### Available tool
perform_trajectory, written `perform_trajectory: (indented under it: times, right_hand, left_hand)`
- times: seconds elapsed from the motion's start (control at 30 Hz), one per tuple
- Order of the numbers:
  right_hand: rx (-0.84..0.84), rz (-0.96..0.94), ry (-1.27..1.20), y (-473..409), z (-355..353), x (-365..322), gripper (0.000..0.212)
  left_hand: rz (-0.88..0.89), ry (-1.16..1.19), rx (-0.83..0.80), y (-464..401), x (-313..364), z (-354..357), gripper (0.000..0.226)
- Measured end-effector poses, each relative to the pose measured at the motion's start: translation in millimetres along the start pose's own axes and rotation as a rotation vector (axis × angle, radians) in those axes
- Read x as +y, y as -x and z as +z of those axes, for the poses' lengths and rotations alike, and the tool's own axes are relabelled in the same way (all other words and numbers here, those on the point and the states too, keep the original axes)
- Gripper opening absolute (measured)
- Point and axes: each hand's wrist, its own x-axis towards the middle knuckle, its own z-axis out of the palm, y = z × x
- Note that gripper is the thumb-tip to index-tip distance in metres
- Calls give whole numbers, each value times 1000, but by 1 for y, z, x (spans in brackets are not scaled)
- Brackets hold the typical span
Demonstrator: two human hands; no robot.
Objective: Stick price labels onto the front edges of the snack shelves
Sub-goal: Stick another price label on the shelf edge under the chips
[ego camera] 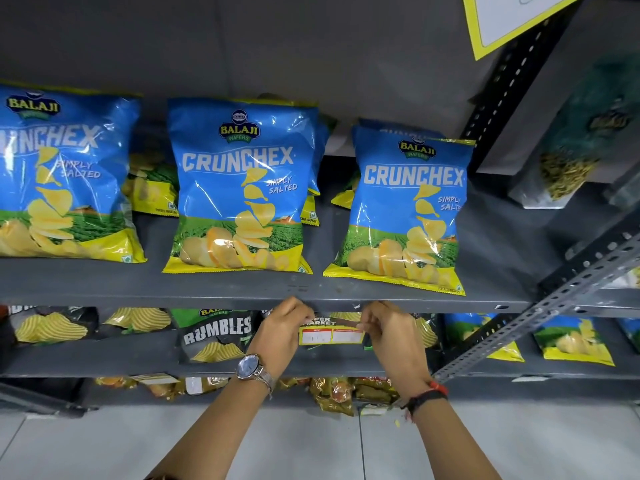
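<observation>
A yellow-bordered price label (330, 332) with two white boxes hangs just under the front edge of the grey snack shelf (207, 289). My left hand (284, 327), with a wristwatch, pinches the label's left end against that edge. Its right end is held by my right hand (389, 332), which wears a red and black wristband. Both hands press up near the shelf lip between the middle and right blue Crunchex bags (401, 213).
Three blue Crunchex bags stand on the upper shelf. The shelf below holds a dark Rumbles bag (214, 336) and more chip packs. A perforated metal upright (540, 310) runs diagonally at right. A yellow-edged sign (509, 19) hangs at top right. Pale floor tiles lie below.
</observation>
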Motion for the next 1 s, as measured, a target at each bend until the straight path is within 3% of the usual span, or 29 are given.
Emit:
perform_trajectory:
  times: [0.5,0.7,1.0]
  right_hand:
    - [124,-60,29,0,0,-13,18]
    - [123,-51,34,-4,0,-15,14]
    - [182,-5,-12,-12,6,-16,11]
  left_hand:
    - [1,-13,136,-6,6,-6,25]
    - [-41,-31,130,-7,14,-6,32]
    - [-82,-101,185,-11,20,-4,24]
